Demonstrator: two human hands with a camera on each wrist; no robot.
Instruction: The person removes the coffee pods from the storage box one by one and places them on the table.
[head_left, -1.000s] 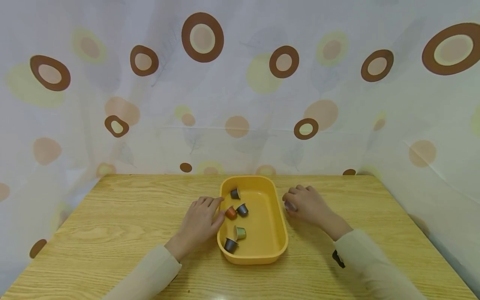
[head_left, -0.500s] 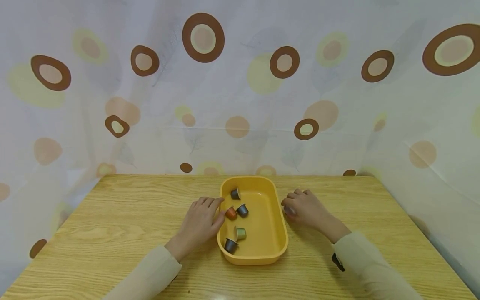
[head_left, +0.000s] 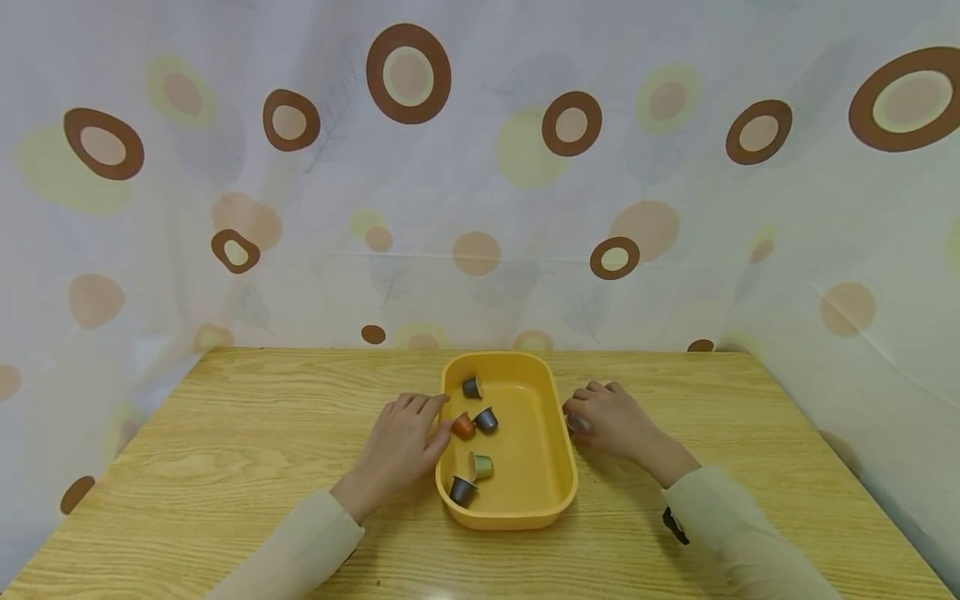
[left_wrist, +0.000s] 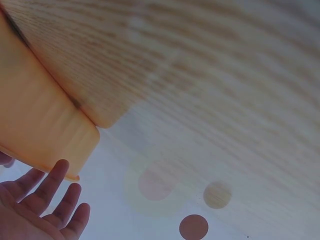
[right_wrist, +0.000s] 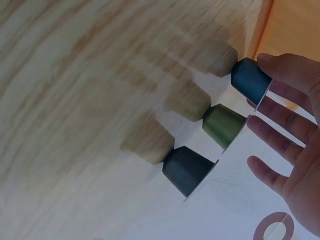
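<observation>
My right hand (head_left: 617, 421) is on the table just right of a yellow tray (head_left: 566, 493). In the right wrist view, its thumb and fingers pinch a blue coffee capsule (right_wrist: 250, 80). A green capsule (right_wrist: 223, 125) and a dark capsule (right_wrist: 187, 170) stand beside it in a row, hidden under the hand in the head view. My left hand (head_left: 397, 446) rests at the tray's left rim with fingers fairly straight, thumb and index fingertips over the edge. Inside lie an orange capsule (head_left: 464, 426), a pale green capsule (head_left: 481, 466) and several dark ones.
The tray stands in the middle of a wooden table (head_left: 202, 458). A white patterned curtain (head_left: 480, 167) hangs behind the table and along both sides. The tray's side wall (left_wrist: 45, 110) rises next to the left hand.
My right hand has shifted slightly toward the tray and its fingers have settled around the capsule. The left hand and the capsules in the tray stay as they were.
</observation>
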